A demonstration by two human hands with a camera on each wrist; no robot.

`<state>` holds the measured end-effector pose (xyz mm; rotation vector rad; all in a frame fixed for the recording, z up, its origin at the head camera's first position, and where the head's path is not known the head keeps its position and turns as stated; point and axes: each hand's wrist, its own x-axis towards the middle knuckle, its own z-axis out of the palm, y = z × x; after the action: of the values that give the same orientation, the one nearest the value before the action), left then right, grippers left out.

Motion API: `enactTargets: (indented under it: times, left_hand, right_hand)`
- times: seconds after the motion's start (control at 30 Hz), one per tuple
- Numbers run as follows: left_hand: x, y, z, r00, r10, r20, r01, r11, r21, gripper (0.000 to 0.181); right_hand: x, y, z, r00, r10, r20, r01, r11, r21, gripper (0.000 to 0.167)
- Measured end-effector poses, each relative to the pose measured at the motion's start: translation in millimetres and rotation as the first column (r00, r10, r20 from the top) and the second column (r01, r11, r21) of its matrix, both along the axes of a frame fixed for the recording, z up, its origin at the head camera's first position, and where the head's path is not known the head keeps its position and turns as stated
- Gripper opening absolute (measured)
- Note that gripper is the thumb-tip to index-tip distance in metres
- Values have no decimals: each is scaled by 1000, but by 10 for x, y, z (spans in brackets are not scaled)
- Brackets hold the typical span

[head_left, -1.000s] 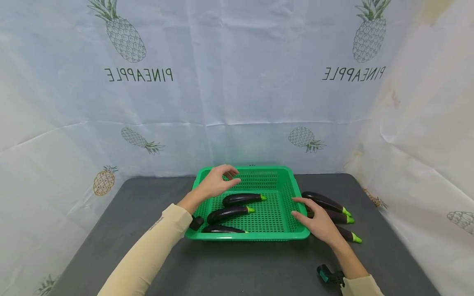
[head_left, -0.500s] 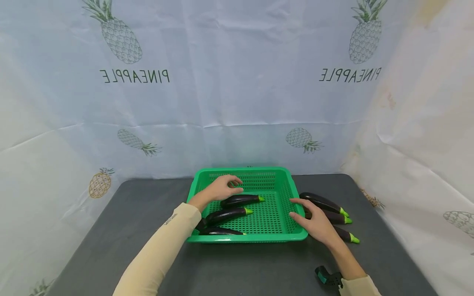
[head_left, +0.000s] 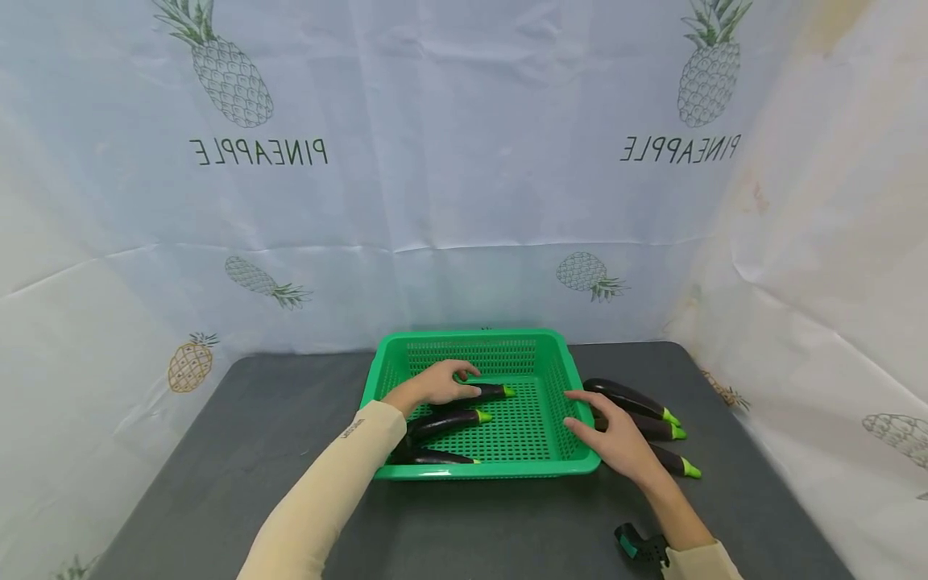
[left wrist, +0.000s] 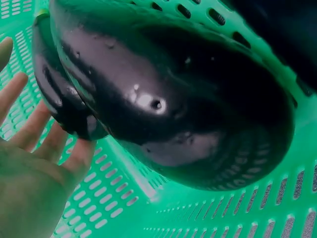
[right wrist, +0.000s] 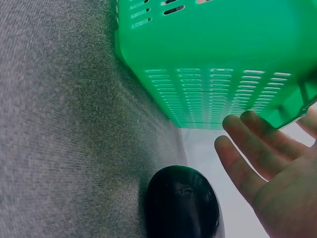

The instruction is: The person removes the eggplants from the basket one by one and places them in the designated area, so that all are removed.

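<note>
My left hand (head_left: pixel 441 382) is inside the green plastic basket (head_left: pixel 482 467), low over the farthest eggplant (head_left: pixel 487 392) and hiding part of it. In the left wrist view its extended fingers (left wrist: pixel 32 126) lie against or just behind that eggplant (left wrist: pixel 57 91), with another eggplant (left wrist: pixel 173 94) large in front. Nearer in the basket are a middle eggplant (head_left: pixel 455 423) and a front eggplant (head_left: pixel 441 457). My right hand (head_left: pixel 616 435) is at the basket's right rim, fingers spread. The right wrist view shows its extended fingers (right wrist: pixel 257 153) beside the outer wall; contact is unclear.
On the dark table (head_left: pixel 471 532), right of the basket, lie more eggplants: a far one (head_left: pixel 631 399), a middle one (head_left: pixel 660 427) and a near one (head_left: pixel 676 461), partly behind my right hand. A pineapple-print cloth (head_left: pixel 464 201) hangs close behind the basket.
My left hand has come down and slightly right, from above the basket to the farthest eggplant. The right hand stays at the rim. The head view has shifted slightly.
</note>
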<state>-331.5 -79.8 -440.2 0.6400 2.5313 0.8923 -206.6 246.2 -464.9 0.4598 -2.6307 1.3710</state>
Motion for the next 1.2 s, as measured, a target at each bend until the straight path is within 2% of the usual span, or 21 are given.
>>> enactTargets:
  times: [0.2, 0.37, 0.5, 0.8, 1.07, 1.2]
  left_hand:
    - [27, -1, -27, 999, 16, 40, -14, 999, -36, 40]
    - [42, 9, -40, 999, 23, 23, -22, 999, -45, 33]
    - [33, 24, -10, 1000, 11, 9, -11, 999, -40, 31]
    - [-18, 3, 160, 1000, -7, -2, 7, 999, -32, 34]
    - [1, -93, 378, 1000, 7, -28, -6, 1000, 5, 34]
    - [14, -147, 451, 1000, 2, -31, -2, 1000, 9, 33]
  right_hand:
    - [6, -10, -18, 1000, 13, -1, -13, 1000, -4, 47]
    - [8, -18, -35, 1000, 16, -4, -16, 1000, -6, 46]
    - [11, -16, -27, 1000, 11, -8, -11, 1000, -5, 46]
    - [0, 0, -17, 1000, 8, -14, -8, 1000, -2, 46]
    - [-13, 0, -4, 1000, 20, -19, -20, 1000, -1, 47]
    - [-13, 7, -17, 1000, 19, -15, -19, 1000, -5, 47]
